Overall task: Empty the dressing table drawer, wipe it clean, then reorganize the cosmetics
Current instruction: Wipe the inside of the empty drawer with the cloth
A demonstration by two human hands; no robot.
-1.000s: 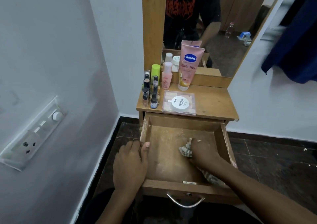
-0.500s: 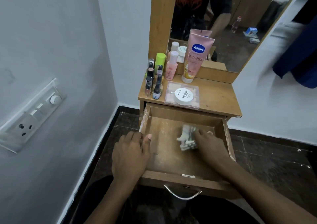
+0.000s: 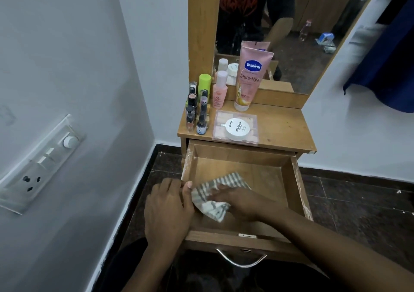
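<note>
Striped cloth (image 3: 214, 210), soft and limp, we judge best worked bunched beneath our flat, pressing right hand (image 3: 242, 202), while our left hand (image 3: 168, 209) clasps the drawer (image 3: 187, 166) wall.

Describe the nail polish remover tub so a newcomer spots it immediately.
Find the wooden dressing table top below the mirror. Near its front edge lies a flat clear plastic box; the low round white tub sits on it, unlike the upright bottles nearby.
</note>
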